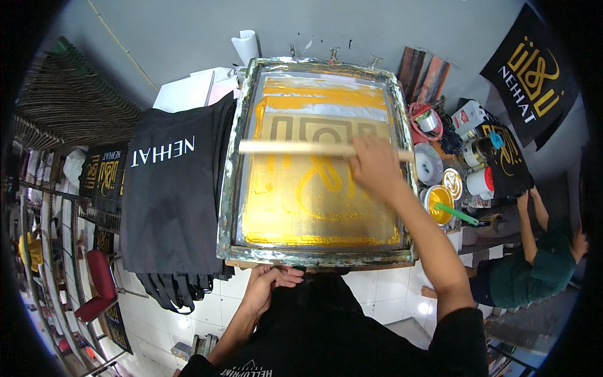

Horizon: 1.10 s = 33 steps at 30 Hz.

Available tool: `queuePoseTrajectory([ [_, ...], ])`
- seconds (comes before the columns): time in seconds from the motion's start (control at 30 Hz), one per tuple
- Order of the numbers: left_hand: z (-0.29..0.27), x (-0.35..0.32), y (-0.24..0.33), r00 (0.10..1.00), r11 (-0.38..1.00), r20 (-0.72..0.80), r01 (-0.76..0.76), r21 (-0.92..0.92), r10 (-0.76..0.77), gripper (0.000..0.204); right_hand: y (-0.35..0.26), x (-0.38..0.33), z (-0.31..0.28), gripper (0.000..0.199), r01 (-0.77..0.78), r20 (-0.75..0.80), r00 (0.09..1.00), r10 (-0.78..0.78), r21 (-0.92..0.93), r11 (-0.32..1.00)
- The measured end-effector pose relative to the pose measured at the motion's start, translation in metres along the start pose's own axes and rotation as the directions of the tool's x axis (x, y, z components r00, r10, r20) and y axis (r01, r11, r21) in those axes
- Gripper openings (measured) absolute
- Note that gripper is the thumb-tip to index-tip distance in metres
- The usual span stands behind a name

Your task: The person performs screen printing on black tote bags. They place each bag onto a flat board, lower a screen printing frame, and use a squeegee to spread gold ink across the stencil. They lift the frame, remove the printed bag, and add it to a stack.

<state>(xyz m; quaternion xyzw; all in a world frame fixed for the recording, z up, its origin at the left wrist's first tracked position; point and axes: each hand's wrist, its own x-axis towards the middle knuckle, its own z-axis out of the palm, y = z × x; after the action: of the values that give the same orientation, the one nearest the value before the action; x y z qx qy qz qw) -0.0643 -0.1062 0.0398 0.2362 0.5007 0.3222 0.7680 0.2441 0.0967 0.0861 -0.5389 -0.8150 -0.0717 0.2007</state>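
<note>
A screen printing frame (224, 207) with worn, paint-stained edges lies in front of me, its mesh coated with yellow-gold ink. Across the mesh runs a squeegee (292, 148) with a long pale wooden handle, slightly blurred. My right hand (377, 164) grips its handle right of the middle. Thicker gold ink lines the near end of the mesh, and lettering shapes show through. Below the frame's near edge, my left hand (273, 281) has its fingers curled by the rim; whatever they may hold is hidden. Under the screen, the surface is mostly covered.
Black printed tote bags (173, 213) are stacked on the left. At right stand a tub of yellow ink (438, 200) with a green spatula (457, 214), jars and lids. Another person (534, 270) handles a black bag far right. A red chair (97, 283) stands lower left.
</note>
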Motion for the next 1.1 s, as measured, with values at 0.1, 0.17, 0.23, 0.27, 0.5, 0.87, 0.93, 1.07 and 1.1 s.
queuePoseTrajectory([
  [0.1,0.0,0.002,0.002,0.997,0.988,0.016,0.077,-0.135,-0.076,0.042,0.036,0.069,0.009,0.033,-0.092,0.149,0.984,0.094,-0.02,0.996],
  [0.17,0.0,0.001,0.003,0.989,0.938,0.07,0.142,-0.315,-0.127,0.049,0.062,0.107,0.009,0.04,-0.122,0.239,0.964,0.12,-0.007,0.993],
  [0.23,-0.002,-0.005,0.005,0.972,0.841,0.119,0.234,-0.487,-0.202,0.049,0.078,0.126,0.011,0.047,-0.167,0.296,0.942,0.157,0.009,0.986],
  [0.27,-0.002,-0.006,0.01,0.96,0.774,0.177,0.281,-0.567,-0.219,0.049,0.085,0.133,0.012,0.05,-0.185,0.281,0.944,0.17,0.026,0.982],
  [0.5,0.014,0.069,0.142,0.851,0.558,0.245,-0.496,0.665,0.465,0.032,0.098,0.136,0.019,0.06,-0.254,0.259,0.921,0.29,-0.163,0.953],
  [0.87,0.035,0.23,0.282,0.612,-0.234,0.429,-0.375,0.897,0.664,0.025,0.078,0.092,0.028,0.079,-0.244,0.162,0.944,0.286,-0.238,0.94],
  [0.93,0.032,0.22,0.272,0.587,-0.239,0.46,-0.417,0.877,0.666,0.025,0.071,0.08,0.025,0.076,-0.228,0.165,0.949,0.27,-0.235,0.945],
  [1.07,0.028,0.2,0.25,0.556,-0.272,0.489,-0.428,0.862,0.672,0.025,0.054,0.052,0.019,0.069,-0.21,0.099,0.968,0.232,-0.194,0.958],
  [1.1,0.027,0.194,0.244,0.55,-0.277,0.491,-0.427,0.861,0.676,0.026,0.049,0.044,0.017,0.069,-0.198,0.066,0.975,0.214,-0.192,0.961],
])
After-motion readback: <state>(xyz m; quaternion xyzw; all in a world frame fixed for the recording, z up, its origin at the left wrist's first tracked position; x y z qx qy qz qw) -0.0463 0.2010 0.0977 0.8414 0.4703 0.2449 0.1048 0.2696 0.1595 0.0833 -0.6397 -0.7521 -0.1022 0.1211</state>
